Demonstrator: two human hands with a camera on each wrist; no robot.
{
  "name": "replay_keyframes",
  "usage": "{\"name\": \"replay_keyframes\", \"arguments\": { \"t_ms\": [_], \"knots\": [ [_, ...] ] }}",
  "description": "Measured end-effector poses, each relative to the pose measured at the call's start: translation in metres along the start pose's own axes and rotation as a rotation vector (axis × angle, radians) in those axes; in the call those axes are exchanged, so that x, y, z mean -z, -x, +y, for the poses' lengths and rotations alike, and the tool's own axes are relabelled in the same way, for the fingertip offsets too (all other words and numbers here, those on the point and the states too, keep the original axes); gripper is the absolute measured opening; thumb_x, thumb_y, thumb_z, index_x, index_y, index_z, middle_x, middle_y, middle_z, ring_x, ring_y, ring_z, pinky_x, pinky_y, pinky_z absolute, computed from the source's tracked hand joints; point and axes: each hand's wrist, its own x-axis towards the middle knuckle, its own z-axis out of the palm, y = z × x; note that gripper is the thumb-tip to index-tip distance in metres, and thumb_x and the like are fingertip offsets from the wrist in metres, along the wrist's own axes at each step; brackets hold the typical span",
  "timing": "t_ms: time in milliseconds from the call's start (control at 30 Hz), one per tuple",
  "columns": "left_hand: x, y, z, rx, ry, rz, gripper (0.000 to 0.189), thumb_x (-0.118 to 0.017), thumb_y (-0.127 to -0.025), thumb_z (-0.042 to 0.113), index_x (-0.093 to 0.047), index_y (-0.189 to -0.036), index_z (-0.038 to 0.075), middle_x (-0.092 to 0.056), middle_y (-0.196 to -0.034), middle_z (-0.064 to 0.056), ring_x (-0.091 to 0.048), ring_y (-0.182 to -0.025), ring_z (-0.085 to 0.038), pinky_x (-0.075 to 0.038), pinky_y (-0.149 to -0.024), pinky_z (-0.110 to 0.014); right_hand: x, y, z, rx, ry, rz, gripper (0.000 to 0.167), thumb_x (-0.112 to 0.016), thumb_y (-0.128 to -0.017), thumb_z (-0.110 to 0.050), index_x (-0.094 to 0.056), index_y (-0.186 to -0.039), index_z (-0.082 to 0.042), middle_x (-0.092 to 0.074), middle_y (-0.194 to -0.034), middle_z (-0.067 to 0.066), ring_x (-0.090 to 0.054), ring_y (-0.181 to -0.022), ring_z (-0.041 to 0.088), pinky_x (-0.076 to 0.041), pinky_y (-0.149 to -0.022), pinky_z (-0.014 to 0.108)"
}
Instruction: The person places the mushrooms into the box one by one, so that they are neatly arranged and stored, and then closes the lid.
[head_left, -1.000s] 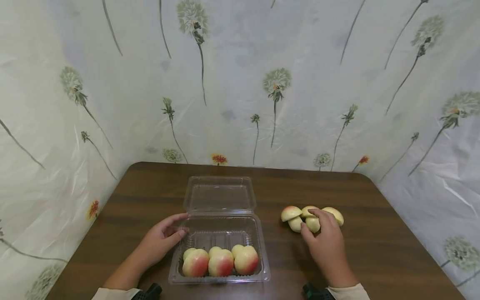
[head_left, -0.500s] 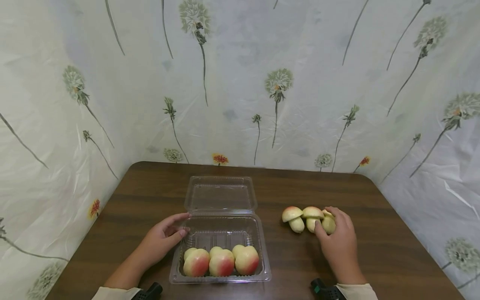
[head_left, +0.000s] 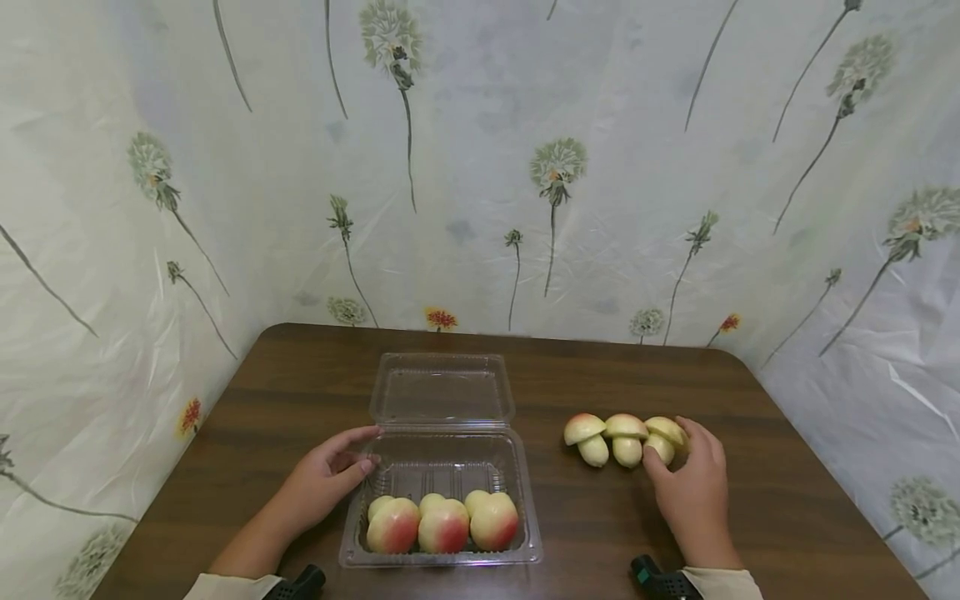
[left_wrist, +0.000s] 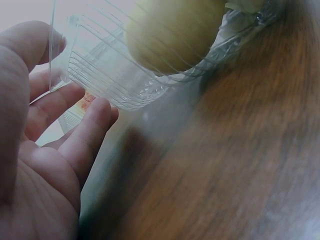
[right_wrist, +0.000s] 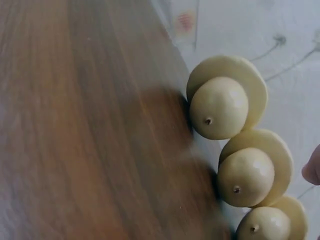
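My left hand holds the left rim of a clear plastic clamshell box, thumb and fingers on either side of the edge in the left wrist view. Its lid lies folded back. Along the near side of the box are three cream mushrooms, their red-blushed caps facing me. To the right, three matching mushrooms stand in a row on the table: a left one, a middle one and a right one. My right hand is around the right mushroom, thumb near its stem; one fingertip shows apart from the caps in the right wrist view.
The brown wooden table reaches back to walls covered in a white sheet printed with dandelions. A dark wrist strap shows on the right arm, another on the left.
My right hand has moved rightward along the mushroom row, from the middle to the right one. The mushrooms now stand side by side more evenly. The left hand and the box have stayed put.
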Motion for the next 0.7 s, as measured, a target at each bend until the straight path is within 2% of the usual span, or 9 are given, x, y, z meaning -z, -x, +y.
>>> {"name": "replay_keyframes", "arguments": {
  "t_ms": [267,700],
  "knots": [
    [-0.001,0.0,0.001,0.015,-0.005,0.0,0.047,-0.066,-0.104,0.013,-0.054,-0.15,0.014,-0.052,-0.157,-0.014,-0.068,-0.124,-0.031,-0.055,-0.096,-0.021,0.002,0.001,0.005,-0.038,-0.018,-0.021,0.075,-0.075,-0.095,-0.019,-0.039,-0.156,0.005,-0.036,-0.157,0.031,-0.031,-0.147,0.05,-0.034,-0.114,0.069],
    [-0.001,0.0,0.002,0.022,-0.01,-0.001,0.048,-0.066,-0.105,0.016,-0.054,-0.151,0.014,-0.051,-0.157,-0.014,-0.068,-0.124,-0.029,-0.055,-0.096,-0.02,0.001,0.0,0.011,-0.149,-0.04,-0.131,0.09,-0.07,-0.099,-0.027,-0.017,-0.166,0.0,-0.015,-0.168,0.032,-0.019,-0.153,0.052,-0.03,-0.116,0.072]
  ]
}}
